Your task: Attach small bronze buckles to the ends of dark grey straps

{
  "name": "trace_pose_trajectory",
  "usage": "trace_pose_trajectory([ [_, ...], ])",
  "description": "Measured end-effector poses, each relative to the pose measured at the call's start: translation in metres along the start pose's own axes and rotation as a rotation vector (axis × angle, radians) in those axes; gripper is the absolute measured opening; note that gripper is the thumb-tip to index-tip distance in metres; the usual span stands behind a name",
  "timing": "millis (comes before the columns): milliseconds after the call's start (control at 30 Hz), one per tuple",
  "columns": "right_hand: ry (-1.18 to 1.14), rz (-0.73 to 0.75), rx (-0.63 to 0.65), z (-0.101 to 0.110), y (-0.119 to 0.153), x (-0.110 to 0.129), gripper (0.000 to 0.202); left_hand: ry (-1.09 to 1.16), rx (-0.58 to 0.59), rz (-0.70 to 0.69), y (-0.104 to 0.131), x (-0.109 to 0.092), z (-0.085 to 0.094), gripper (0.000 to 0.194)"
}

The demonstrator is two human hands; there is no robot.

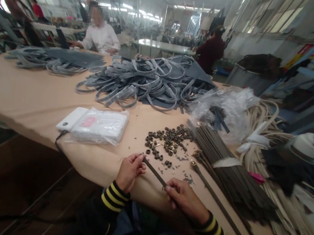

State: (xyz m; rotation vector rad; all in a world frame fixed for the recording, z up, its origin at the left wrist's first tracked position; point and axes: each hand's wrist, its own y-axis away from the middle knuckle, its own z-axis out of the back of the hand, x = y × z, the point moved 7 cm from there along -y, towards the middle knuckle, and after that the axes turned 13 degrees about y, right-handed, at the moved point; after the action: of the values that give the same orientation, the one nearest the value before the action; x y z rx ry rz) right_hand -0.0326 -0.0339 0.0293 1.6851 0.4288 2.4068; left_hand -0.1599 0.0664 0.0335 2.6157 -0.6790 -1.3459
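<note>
So what I've got on my feed is a thin dark strap [154,172] held up over the near edge of the table [20,80]. The left hand [129,173] pinches the far end between thumb and fingertips, and the right hand [185,199] has thumb and fingers closed on the other end. It runs pretty straight between them, slanting down toward the right.

Going by looks, I'd call it light and bendy along its length, with a bit of body to it, and not fragile. Probably not very slippery either. I'd take it right at the ends, thumb on the flat face, since a narrow strip like that could twist if held from one side only. Can't make out the detail at the tips, the fingers cover them.

Just past the left hand there's a scatter of small dark loops [168,138] and some little metal bits [188,178], easy to knock about with a knuckle. A longer strap with a buckle [194,163] lies beyond the right hand, beside a tied bundle [233,173], so I'd watch that sleeve for snagging. The plastic bag [224,109] and grey heap [147,81] sit farther back, and the white packet [103,126] is off to the left, none of it in the way imo.
</note>
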Motion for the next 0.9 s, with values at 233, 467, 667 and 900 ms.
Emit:
trace_pose_trajectory([
  [233, -0.256, 0.096, -0.082, -0.013, -0.016, 0.016, 0.021, -0.108, 0.107, 0.116, 0.01, 0.024, -0.013, 0.023],
  [467, -0.296, 0.183, -0.091, -0.018, -0.02, 0.026, 0.018, -0.07, 0.126, 0.275, 0.016, 0.04, -0.013, 0.025],
  [667, -0.256, 0.127, 0.017, -0.018, -0.02, 0.018, 0.024, -0.028, 0.118, 0.222, 0.014, 0.03, -0.013, 0.025],
  [900, 0.526, 0.266, -0.544, 0.039, 0.016, 0.043, 0.018, 0.123, 0.161, 0.097, 0.025, -0.016, -0.019, 0.021],
])
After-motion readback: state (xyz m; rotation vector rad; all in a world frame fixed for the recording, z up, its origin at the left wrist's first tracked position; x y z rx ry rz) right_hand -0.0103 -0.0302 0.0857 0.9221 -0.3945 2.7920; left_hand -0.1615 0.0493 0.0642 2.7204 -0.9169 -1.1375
